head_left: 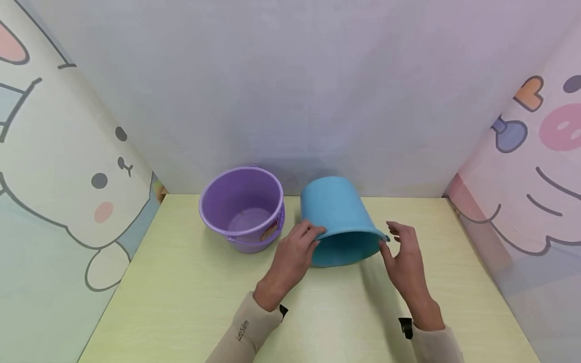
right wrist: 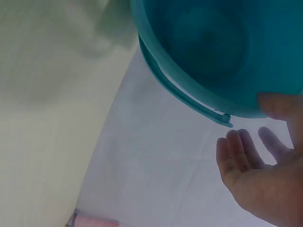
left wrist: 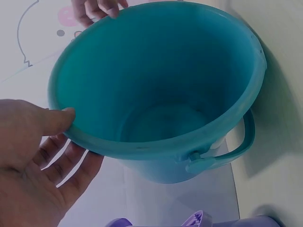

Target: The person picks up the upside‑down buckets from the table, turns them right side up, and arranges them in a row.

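A blue bucket (head_left: 337, 204) is tipped over on the table, its mouth toward me. My left hand (head_left: 294, 253) grips the left side of its rim, thumb inside and fingers outside, as the left wrist view shows. At the right side of the rim is my right hand (head_left: 405, 259). Its thumb touches the rim while the other fingers stand apart from the bucket, next to the handle's joint (right wrist: 226, 118). The bucket's handle (left wrist: 246, 142) hangs behind the rim. Left of the blue bucket, a purple bucket (head_left: 241, 201) stands upright, its handle lowered on the right.
The pale yellow table (head_left: 181, 312) ends at a grey back wall (head_left: 290, 91) just behind both buckets. Side panels with cartoon animals (head_left: 68, 166) border it at left and right.
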### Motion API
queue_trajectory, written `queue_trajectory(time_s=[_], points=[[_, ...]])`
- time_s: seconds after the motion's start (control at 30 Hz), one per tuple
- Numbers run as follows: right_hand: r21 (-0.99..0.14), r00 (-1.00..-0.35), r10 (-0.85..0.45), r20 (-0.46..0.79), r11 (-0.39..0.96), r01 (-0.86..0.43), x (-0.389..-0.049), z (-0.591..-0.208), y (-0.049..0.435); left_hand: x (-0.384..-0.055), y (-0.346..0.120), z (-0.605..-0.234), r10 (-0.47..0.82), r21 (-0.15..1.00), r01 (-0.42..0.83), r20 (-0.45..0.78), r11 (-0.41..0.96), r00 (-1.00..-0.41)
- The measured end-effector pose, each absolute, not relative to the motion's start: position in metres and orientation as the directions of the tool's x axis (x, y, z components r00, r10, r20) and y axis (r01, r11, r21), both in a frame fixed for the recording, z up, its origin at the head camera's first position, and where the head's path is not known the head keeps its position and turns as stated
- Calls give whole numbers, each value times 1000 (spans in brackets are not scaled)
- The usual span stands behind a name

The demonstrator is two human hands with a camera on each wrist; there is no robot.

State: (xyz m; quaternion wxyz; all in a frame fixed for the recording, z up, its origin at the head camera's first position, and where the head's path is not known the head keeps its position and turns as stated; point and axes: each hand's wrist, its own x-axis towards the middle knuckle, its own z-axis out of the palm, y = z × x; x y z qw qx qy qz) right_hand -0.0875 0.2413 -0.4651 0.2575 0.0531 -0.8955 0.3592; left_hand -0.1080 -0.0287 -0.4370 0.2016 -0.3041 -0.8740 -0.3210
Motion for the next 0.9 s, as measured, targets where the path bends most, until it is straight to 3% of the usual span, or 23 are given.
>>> queue_trajectory(time_s=[0.2,0.37,0.63,0.9], points=[[-801,-926,224,304,586,-122,-84,-483,240,-107,-29,-437,402,437,665,553,606,-730],[-896,-962,243,122,444,-1,-81,-494,237,-106,-29,-437,395,440,661,554,608,-733],[-936,-970,197,-145,292,199,-82,-507,232,-106,-29,-437,385,449,655,555,608,-738],[-941,-967,121,-224,231,247,-82,-515,226,-106,-29,-438,374,460,649,554,606,-743]])
